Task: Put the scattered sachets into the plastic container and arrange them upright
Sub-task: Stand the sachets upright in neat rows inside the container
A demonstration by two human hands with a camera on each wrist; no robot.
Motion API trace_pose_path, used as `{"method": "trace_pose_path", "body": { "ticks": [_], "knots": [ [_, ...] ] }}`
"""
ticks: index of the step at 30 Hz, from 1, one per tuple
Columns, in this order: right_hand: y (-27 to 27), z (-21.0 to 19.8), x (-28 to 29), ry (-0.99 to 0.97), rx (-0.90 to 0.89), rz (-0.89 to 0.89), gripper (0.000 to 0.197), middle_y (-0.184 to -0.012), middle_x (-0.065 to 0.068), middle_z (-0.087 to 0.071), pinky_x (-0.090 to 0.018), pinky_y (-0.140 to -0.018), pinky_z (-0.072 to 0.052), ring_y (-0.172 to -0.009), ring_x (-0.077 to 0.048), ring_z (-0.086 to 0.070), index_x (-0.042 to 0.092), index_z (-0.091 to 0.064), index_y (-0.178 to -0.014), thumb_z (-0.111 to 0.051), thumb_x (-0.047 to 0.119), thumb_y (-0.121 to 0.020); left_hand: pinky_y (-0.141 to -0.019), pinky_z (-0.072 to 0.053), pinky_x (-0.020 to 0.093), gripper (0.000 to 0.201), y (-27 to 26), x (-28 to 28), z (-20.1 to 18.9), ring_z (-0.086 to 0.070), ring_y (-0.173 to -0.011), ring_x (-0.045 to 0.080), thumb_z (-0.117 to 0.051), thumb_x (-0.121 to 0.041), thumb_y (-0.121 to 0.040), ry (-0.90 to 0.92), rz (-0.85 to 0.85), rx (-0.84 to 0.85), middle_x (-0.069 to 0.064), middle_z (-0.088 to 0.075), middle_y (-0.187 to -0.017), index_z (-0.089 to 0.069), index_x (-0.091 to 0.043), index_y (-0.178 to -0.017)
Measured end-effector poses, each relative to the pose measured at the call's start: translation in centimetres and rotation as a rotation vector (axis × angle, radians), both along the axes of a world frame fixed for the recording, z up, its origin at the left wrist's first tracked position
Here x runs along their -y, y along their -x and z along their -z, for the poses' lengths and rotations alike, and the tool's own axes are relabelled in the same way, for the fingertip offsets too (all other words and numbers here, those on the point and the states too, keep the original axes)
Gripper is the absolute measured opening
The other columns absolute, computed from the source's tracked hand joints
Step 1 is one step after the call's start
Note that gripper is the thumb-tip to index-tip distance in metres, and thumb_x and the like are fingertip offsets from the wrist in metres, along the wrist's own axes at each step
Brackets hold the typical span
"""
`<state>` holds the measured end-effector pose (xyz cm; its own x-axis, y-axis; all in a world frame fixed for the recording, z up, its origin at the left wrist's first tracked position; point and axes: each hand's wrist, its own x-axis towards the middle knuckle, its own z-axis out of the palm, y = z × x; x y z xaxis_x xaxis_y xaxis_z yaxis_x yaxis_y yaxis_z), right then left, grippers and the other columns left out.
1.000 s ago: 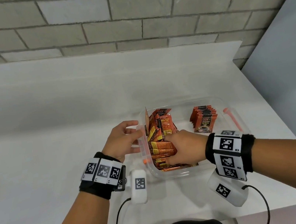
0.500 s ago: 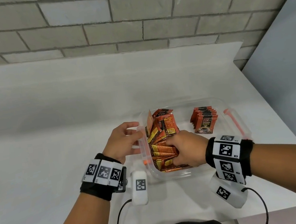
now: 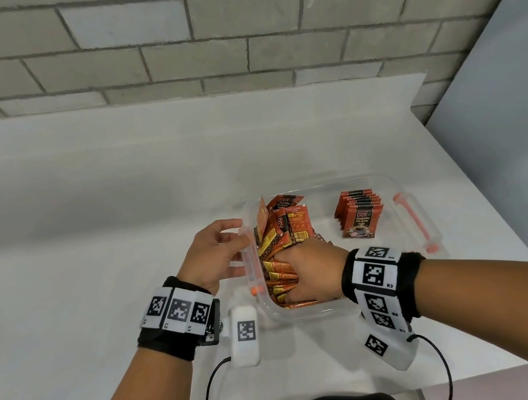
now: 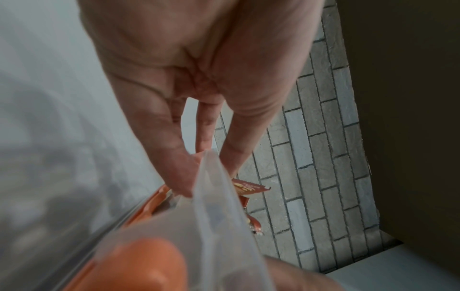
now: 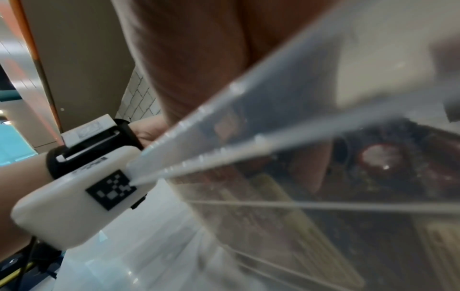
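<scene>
- Two hands work at a clear plastic container [image 3: 387, 180] on the white tabletop [image 3: 92, 261]: the left hand [image 3: 211, 256] grips its left rim with curled fingers, while the right hand [image 3: 311, 270] reaches inside, its fingers buried among a loose pile of sachets [image 3: 281, 231]; whether they pinch any cannot be told.
- A second, neat stack of sachets [image 3: 360, 214] stands apart toward the container's right end, near an orange latch [image 3: 412, 216].
- The sachets look light, thin and slick, likely to flop or slide; pinching a bunch by its edges should keep them upright.
</scene>
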<state>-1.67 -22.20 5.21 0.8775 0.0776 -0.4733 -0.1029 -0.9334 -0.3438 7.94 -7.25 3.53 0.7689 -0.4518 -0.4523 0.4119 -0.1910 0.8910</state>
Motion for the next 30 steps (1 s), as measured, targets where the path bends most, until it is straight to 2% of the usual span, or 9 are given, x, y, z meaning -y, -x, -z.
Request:
{"method": "trace_pose_path", "body": {
  "ticks": [5,12,17,21,24,25,28,29,30],
  "knots": [
    [-0.2,0.1,-0.2,0.011,0.031,-0.053,0.034,-0.100,-0.001,-0.066,-0.031,-0.077,-0.051,-0.090,-0.021,-0.059,0.020,-0.059,-0.116,-0.065,0.028,-0.083,-0.050,-0.052,0.024,0.029,-0.1,-0.1,0.2,-0.065,-0.068,0.017,-0.064,-0.007,-0.089,0.003,-0.002,0.003,0.007,-0.059,-0.090,-0.059,-0.013,-0.117],
    [0.4,-0.5,0.5,-0.037,0.099,-0.039,0.037,-0.103,-0.005,-0.067,-0.039,-0.082,-0.053,-0.092,-0.024,-0.061,0.023,-0.059,-0.119,-0.065,0.022,-0.083,-0.051,-0.052,0.026,0.028,-0.2,-0.1,0.4,-0.064,-0.066,0.017,-0.066,-0.007,-0.088,0.014,-0.005,-0.004,0.005,-0.059,-0.086,-0.060,-0.014,-0.115],
    [1.5,-1.7,0.8,-0.060,0.167,-0.048,0.039,-0.108,-0.002,-0.067,-0.035,-0.082,-0.052,-0.094,-0.022,-0.062,0.026,-0.056,-0.126,-0.063,0.023,-0.087,-0.051,-0.053,0.027,0.029,-0.2,-0.2,0.5,-0.063,-0.066,0.016,-0.067,-0.008,-0.088,0.020,-0.011,-0.005,0.005,-0.059,-0.087,-0.060,-0.014,-0.115],
    [2.2,-3.1,1.4,-0.116,0.204,-0.015,0.039,-0.108,0.003,-0.067,-0.022,-0.074,-0.046,-0.082,-0.009,-0.058,0.025,-0.055,-0.129,-0.062,0.026,-0.090,-0.052,-0.053,0.028,0.032,-0.2,-0.4,0.8,-0.064,-0.066,0.016,-0.069,-0.011,-0.087,0.012,-0.023,0.019,0.007,-0.058,-0.091,-0.060,-0.016,-0.117],
    [2.6,-3.4,1.9,-0.214,0.207,0.061,0.041,-0.096,0.016,-0.066,-0.004,-0.064,-0.037,-0.068,0.009,-0.052,0.027,-0.055,-0.129,-0.065,0.027,-0.089,-0.051,-0.053,0.028,0.032,0.0,-0.5,1.0,-0.064,-0.068,0.016,-0.069,-0.015,-0.087,0.004,-0.026,0.029,0.006,-0.059,-0.092,-0.059,-0.016,-0.117],
    [2.7,-3.3,2.1,-0.241,0.197,0.084,0.042,-0.093,0.018,-0.066,-0.003,-0.063,-0.036,-0.066,0.011,-0.052,0.028,-0.055,-0.129,-0.066,0.027,-0.088,-0.052,-0.053,0.028,0.032,0.0,-0.5,1.1,-0.064,-0.069,0.017,-0.069,-0.017,-0.087,0.001,-0.026,0.027,0.007,-0.060,-0.092,-0.059,-0.016,-0.117],
    [2.6,-2.9,2.5,-0.316,0.153,0.164,0.048,-0.073,0.028,-0.060,-0.004,-0.061,-0.040,-0.064,0.014,-0.055,0.026,-0.055,-0.130,-0.070,0.025,-0.085,-0.052,-0.053,0.029,0.032,0.1,-0.5,1.2,-0.065,-0.073,0.019,-0.070,-0.021,-0.086,-0.006,-0.030,0.028,0.009,-0.062,-0.095,-0.059,-0.016,-0.116],
    [2.4,-2.8,2.6,-0.346,0.126,0.188,0.049,-0.080,0.024,-0.064,-0.007,-0.067,-0.045,-0.070,0.010,-0.060,0.028,-0.054,-0.130,-0.071,0.027,-0.084,-0.052,-0.053,0.029,0.033,0.1,-0.5,1.3,-0.065,-0.073,0.020,-0.070,-0.022,-0.086,-0.007,-0.032,0.029,0.009,-0.062,-0.096,-0.059,-0.016,-0.116],
    [2.3,-2.5,2.8,-0.374,0.104,0.212,0.050,-0.093,0.015,-0.069,-0.019,-0.076,-0.053,-0.079,0.001,-0.065,0.031,-0.054,-0.129,-0.072,0.030,-0.082,-0.052,-0.053,0.029,0.033,0.2,-0.5,1.2,-0.065,-0.073,0.020,-0.071,-0.023,-0.086,-0.008,-0.033,0.030,0.010,-0.063,-0.096,-0.060,-0.016,-0.116]
  ]
}}
